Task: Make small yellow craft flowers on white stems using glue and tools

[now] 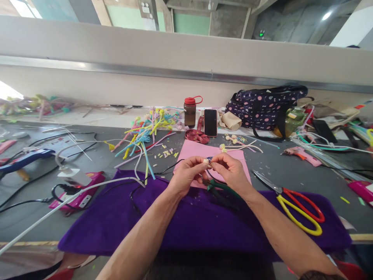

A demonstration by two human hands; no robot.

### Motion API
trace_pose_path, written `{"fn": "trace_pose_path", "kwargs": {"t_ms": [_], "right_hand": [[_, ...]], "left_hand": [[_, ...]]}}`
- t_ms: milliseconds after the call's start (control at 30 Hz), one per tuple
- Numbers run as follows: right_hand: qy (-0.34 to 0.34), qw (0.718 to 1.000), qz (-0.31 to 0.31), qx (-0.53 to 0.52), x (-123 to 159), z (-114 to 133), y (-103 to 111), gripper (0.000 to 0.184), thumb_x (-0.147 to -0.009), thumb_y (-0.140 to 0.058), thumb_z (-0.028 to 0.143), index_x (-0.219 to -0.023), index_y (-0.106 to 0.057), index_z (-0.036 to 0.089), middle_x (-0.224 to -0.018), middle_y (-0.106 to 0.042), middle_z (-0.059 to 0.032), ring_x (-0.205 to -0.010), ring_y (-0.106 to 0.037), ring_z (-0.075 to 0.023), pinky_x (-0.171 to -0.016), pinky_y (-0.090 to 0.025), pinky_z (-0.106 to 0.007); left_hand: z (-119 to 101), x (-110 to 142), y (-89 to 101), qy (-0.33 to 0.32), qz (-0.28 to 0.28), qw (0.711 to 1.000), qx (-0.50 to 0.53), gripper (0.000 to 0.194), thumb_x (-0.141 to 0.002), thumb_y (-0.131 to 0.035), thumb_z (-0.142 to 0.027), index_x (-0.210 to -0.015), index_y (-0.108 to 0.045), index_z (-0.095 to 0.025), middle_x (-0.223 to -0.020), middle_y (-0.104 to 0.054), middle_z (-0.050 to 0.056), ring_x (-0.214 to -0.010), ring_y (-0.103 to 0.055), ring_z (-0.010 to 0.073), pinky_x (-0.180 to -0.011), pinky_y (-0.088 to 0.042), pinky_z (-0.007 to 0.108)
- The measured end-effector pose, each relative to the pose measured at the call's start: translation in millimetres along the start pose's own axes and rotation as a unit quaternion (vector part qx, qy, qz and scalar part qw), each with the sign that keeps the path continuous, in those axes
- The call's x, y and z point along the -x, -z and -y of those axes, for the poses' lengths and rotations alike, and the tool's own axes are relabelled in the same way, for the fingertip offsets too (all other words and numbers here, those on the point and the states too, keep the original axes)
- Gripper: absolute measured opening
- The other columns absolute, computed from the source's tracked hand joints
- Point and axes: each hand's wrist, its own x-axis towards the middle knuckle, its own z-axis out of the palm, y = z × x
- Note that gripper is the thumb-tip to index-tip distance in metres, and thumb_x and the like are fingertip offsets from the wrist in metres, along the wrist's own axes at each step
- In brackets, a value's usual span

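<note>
Over a pink sheet (189,151), the fingertips of my left hand (186,173) and my right hand (230,171) meet in a pinch. Between them is a small cream-and-dark-blue piece (207,160), mostly covered by the fingers, so its kind is unclear. Beneath the hands lies a dark green object (224,190), partly hidden, on a purple cloth (204,229). Just beyond my right hand, several pale fuzzy stems (243,147) with small cream tips rest on the sheet. To the right lie large scissors (281,190) with one red and one yellow handle, blades apart.
Colourful fuzzy stems (145,132) and small cut bits (167,152) lie left of the sheet. Behind stand a bottle (190,112), a phone (210,122) and a patterned bag (259,107). A pink glue gun (303,155) is right; a power strip (84,194) and cables are left.
</note>
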Motion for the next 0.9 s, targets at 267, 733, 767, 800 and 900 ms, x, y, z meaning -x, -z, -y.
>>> {"fn": "trace_pose_path", "kwargs": {"t_ms": [267, 733, 767, 800, 900], "right_hand": [[-0.057, 0.995, 0.077, 0.002, 6, 5, -12, 0.005, -0.080, -0.058, 0.022, -0.077, -0.060, 0.018, -0.063, -0.059, 0.0032, -0.051, -0.053, -0.0091, -0.049, -0.042, -0.020], [0.014, 1.000, 0.028, -0.001, 1, -2, -1, 0.015, -0.078, -0.066, 0.029, -0.090, -0.066, 0.021, -0.081, -0.061, -0.0012, -0.067, -0.058, -0.0120, -0.057, -0.047, -0.023], [0.022, 0.999, 0.031, 0.008, 0, -2, 0, 0.012, -0.079, -0.064, 0.029, -0.088, -0.067, 0.021, -0.080, -0.060, -0.0013, -0.067, -0.057, -0.0118, -0.056, -0.046, -0.022], [0.025, 0.999, 0.036, 0.007, -1, -3, 0, 0.012, -0.080, -0.063, 0.030, -0.088, -0.068, 0.021, -0.081, -0.060, -0.0014, -0.066, -0.056, -0.0113, -0.054, -0.046, -0.022], [0.012, 0.998, 0.057, -0.034, -4, -5, 4, 0.015, -0.081, -0.061, 0.030, -0.090, -0.068, 0.021, -0.084, -0.059, -0.0013, -0.057, -0.055, -0.0084, -0.046, -0.044, -0.020]], "left_hand": [[0, -5, 5.4, 0.001, -0.019, 0.996, 0.087, 0.021, -0.069, -0.071, -0.032, -0.072, -0.065, -0.012, -0.056, -0.057, -0.002, -0.039, -0.041, 0.0011, -0.035, -0.025, 0.012], [4, -2, 0.8, 0.050, 0.056, 0.997, 0.023, 0.028, -0.069, -0.070, -0.036, -0.063, -0.061, -0.011, -0.045, -0.051, -0.003, -0.031, -0.035, 0.0018, -0.034, -0.024, 0.017], [4, -1, 0.3, 0.046, 0.056, 0.997, 0.020, 0.028, -0.070, -0.069, -0.036, -0.063, -0.061, -0.010, -0.045, -0.052, -0.003, -0.031, -0.035, 0.0017, -0.035, -0.025, 0.017], [3, 0, 0.0, 0.043, 0.059, 0.997, 0.015, 0.028, -0.071, -0.068, -0.036, -0.063, -0.061, -0.011, -0.044, -0.052, -0.003, -0.032, -0.036, 0.0018, -0.035, -0.026, 0.016], [0, 2, -1.0, 0.039, 0.063, 0.997, -0.007, 0.025, -0.072, -0.067, -0.034, -0.065, -0.062, -0.011, -0.042, -0.050, -0.004, -0.034, -0.038, 0.0028, -0.037, -0.029, 0.016]]}}
